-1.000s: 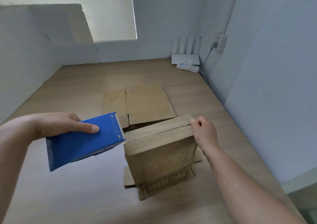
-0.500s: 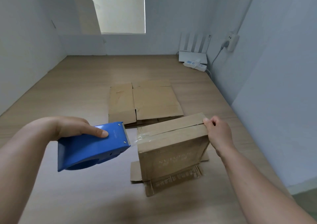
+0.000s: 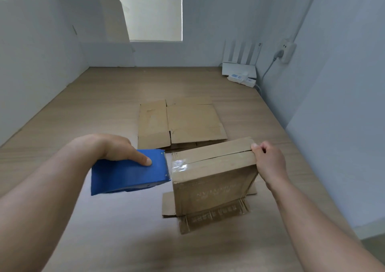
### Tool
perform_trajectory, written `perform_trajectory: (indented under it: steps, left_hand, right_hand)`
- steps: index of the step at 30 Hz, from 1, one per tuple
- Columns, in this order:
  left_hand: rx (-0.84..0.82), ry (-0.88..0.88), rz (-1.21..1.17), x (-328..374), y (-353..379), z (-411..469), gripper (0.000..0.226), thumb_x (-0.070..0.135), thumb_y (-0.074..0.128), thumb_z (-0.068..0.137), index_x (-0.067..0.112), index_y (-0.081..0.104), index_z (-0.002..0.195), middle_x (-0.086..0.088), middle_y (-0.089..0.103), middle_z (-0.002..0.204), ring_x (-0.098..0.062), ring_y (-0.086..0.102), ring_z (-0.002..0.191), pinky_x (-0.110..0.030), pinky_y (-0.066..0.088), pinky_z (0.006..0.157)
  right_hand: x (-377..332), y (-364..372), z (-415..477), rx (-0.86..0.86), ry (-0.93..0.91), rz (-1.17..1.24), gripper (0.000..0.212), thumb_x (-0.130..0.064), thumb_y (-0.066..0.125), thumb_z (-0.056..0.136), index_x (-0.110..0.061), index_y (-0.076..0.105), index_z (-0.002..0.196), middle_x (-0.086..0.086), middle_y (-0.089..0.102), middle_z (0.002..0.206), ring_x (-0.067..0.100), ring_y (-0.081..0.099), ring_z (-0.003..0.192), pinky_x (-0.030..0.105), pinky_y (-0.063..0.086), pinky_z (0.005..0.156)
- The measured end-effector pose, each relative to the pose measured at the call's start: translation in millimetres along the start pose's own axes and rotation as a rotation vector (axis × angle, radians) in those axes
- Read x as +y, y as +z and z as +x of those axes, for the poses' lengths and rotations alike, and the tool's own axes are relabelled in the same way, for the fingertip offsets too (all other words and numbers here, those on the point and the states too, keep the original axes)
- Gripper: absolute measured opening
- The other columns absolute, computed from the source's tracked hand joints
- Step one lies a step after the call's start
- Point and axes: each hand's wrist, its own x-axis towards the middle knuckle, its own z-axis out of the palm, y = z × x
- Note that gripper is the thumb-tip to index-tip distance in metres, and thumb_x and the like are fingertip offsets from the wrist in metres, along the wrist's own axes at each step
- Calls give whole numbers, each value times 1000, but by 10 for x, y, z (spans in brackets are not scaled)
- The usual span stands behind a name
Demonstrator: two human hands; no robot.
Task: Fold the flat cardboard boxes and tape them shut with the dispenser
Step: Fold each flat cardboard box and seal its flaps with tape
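Desk (image 3: pixel 108 105) — left hand (image 3: pixel 112 146) grips dispenser (image 3: pixel 129 174), right hand (image 3: pixel 269 162) box (image 3: pixel 210 180)

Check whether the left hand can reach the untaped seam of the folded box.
Probably yes: the left hand holds the tape dispenser at the left end of the folded box, and nothing lies on the seam until the right hand gripping its far end.

Print: lettering on the box (image 3: pixel 214 190) front, too blurred to read.
Tape roll: hidden inside the dispenser (image 3: pixel 129 171), left of the box.
Near edge: flat cardboard (image 3: pixel 181 121), hidden behind the box.
Fingers: left hand (image 3: pixel 112 146), mostly hidden behind the dispenser.
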Motion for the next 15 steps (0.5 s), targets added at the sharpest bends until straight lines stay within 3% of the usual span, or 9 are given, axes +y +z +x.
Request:
perform_trajectory:
  steps: [3,6,10,15]
  left_hand:
    - [83,-58,427,-121,361,94,41,59,57,84,21,60,99,5,57,89,-17,61,93,-31,50,88]
    - [58,-50,308,-284,528,175,38,60,47,88,24,55,96,7,58,88,-14,59,87,-28,47,80]
    - [296,24,240,-249,832,206,31,43,41,94,19,49,112,3,54,91,-18,54,84,-27,40,68]
    - [374,-23,117,-235,1366,371,30,43,41,98,19,53,111,3,55,89,-16,53,79,-26,39,64]
  right_hand:
    - [40,-10,1,11,-13,-19,36,-26,50,97,-10,41,66,4,43,63,16,37,59,32,28,54]
    - [28,0,11,9,-10,-28,36,-27,49,97,-11,41,66,4,44,64,16,37,59,30,28,53]
    - [-18,9,13,-8,-8,-14,36,-29,48,97,-11,41,66,4,45,65,20,39,63,32,29,54]
    - [0,23,13,7,-12,-28,36,-29,48,97,-11,41,65,4,45,65,21,40,64,33,29,54]
